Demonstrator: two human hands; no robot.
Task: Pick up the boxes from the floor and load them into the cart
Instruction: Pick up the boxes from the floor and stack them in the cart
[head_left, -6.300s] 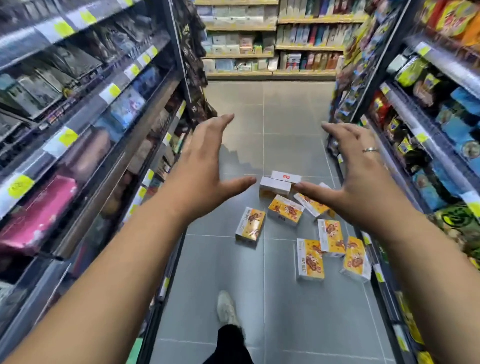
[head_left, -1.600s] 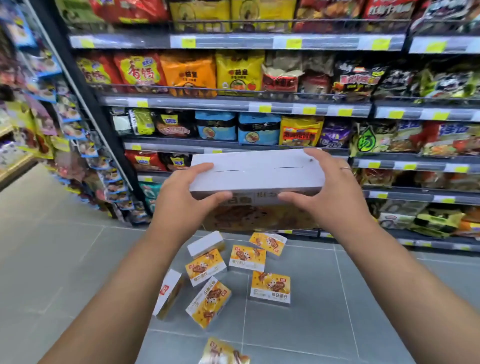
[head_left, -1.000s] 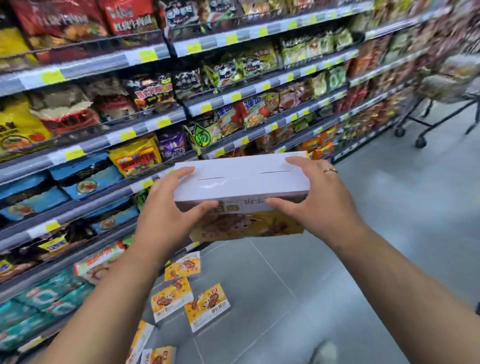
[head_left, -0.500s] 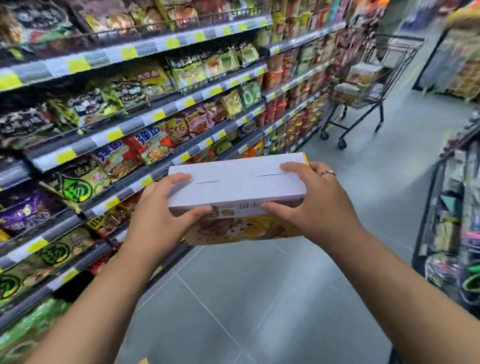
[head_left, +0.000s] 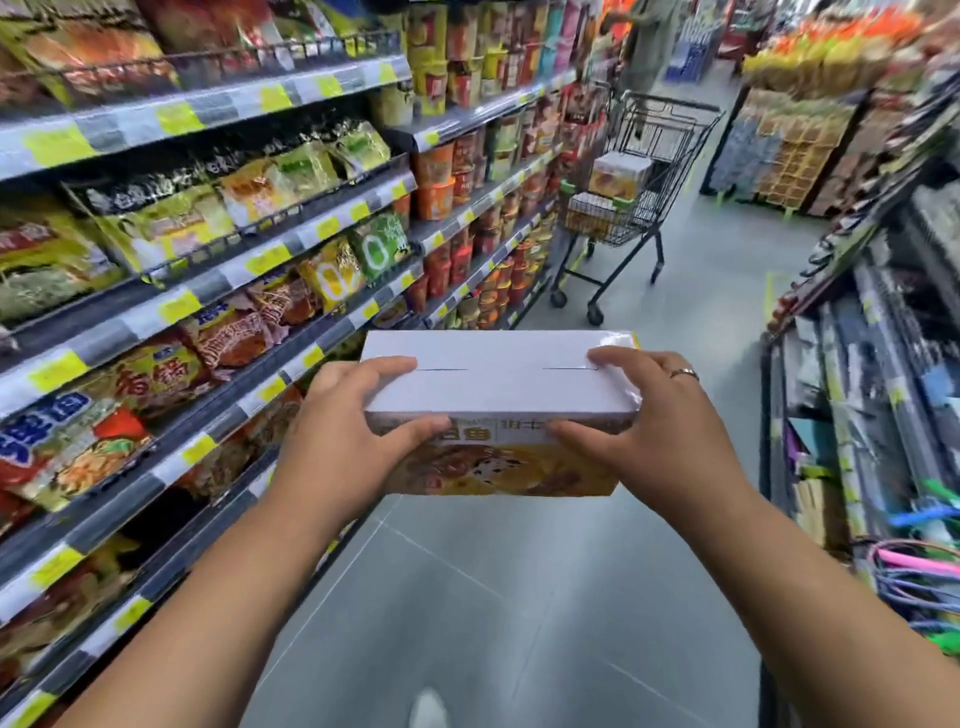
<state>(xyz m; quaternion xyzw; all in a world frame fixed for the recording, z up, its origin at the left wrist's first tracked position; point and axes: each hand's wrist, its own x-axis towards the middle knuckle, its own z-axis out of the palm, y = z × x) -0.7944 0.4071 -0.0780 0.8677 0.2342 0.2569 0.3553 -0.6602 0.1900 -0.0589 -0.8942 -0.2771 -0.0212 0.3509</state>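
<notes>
Box (head_left: 498, 384) held between left hand (head_left: 337, 447) and right hand (head_left: 660, 436), cart (head_left: 631, 223) ahead.

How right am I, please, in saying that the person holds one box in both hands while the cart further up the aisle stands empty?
Only the last part is wrong: the cart is not empty. The head view shows boxes in its basket. The rest stands: the left hand and the right hand hold one box between them, with the cart further up the aisle.
</notes>
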